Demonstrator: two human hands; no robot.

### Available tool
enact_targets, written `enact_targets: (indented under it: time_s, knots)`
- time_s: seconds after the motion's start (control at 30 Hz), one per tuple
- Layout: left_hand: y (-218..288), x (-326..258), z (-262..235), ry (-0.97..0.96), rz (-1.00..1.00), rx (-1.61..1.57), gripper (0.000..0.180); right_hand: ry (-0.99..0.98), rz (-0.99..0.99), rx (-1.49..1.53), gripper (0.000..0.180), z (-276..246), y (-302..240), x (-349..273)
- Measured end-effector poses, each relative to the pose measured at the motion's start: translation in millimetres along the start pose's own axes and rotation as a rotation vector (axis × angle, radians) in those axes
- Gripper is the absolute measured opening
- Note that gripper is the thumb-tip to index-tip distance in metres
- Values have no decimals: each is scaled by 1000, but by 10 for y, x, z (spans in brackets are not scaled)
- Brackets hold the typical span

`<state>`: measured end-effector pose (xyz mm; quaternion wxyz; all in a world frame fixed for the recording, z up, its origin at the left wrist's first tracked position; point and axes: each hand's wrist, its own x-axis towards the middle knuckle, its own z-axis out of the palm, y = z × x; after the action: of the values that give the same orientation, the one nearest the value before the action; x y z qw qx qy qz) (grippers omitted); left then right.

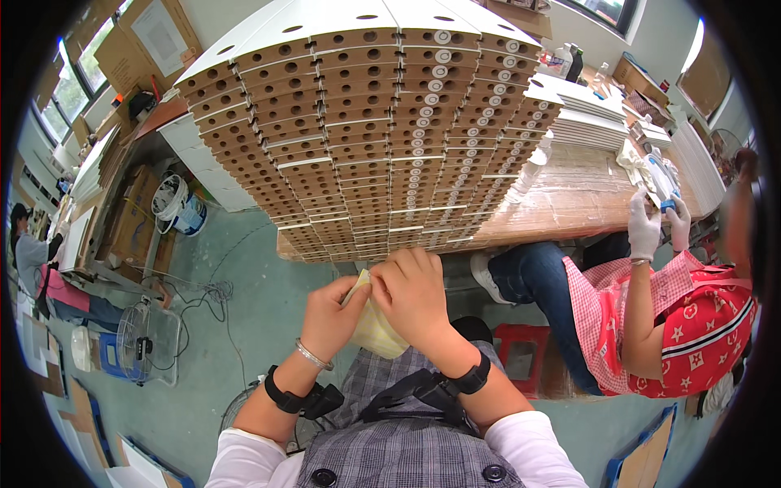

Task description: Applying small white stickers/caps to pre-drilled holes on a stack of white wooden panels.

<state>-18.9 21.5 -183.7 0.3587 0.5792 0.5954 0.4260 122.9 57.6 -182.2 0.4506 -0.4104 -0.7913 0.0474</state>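
Note:
A pale yellow sheet (378, 332), limp and curved, hangs between my two hands above my lap. My left hand (332, 309) pinches its upper left edge between thumb and fingers. Close beside it, my right hand (411, 297) is closed with its fingertips at the sheet's top edge. Just beyond my hands rises a tall stack of white boards (350, 106) with brown edges. Round holes run along those edges, and white ring-marked round stickers (437, 71) sit on the columns right of the middle.
The stack stands on a wooden table (561, 195). To my right, a seated co-worker (651, 325) in a red apron and white gloves handles a small white-and-blue item. A red stool (525, 358) is near my right elbow. Left lie a fan (134, 342), cables (215, 293) and a bucket (179, 207).

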Motion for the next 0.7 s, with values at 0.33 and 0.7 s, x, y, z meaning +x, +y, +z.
enact_targets:
  time_s: [0.33, 0.7]
  knots:
    - [-136, 33, -9, -4, -84, -153, 20, 220, 574, 556, 8, 185, 222, -45]
    - [-234, 26, -69, -4, -149, -174, 21, 376, 529, 389, 8, 337, 446, 57]
